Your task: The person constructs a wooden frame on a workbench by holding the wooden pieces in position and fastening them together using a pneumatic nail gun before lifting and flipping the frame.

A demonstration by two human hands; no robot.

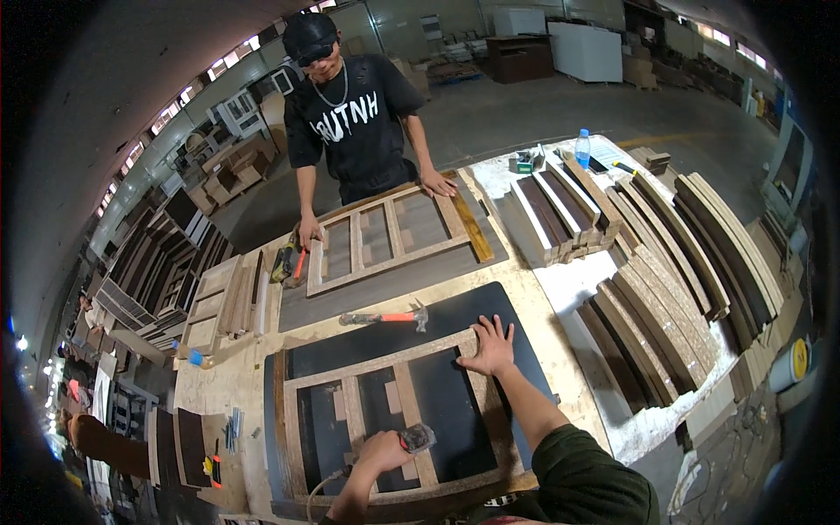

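Observation:
My left hand [383, 453] is closed round a nail gun [417, 437], its dark head over the slats of a wooden frame [404, 394]. A thin hose trails from the tool near my wrist. My right hand [490, 347] lies with fingers spread on the frame's far right corner. Under the frame is a black panel [328, 359] with rounded corners. Just beyond the frame, a claw hammer [385, 317] with an orange handle rests on the panel.
Across the table a co-worker [354, 122] has both hands at a second wooden frame [385, 236]. Stacks of curved boards [652, 324] cover the right side, with a water bottle [583, 147] behind them. Near left are upright curved boards [188, 446] and loose metal rods [234, 426].

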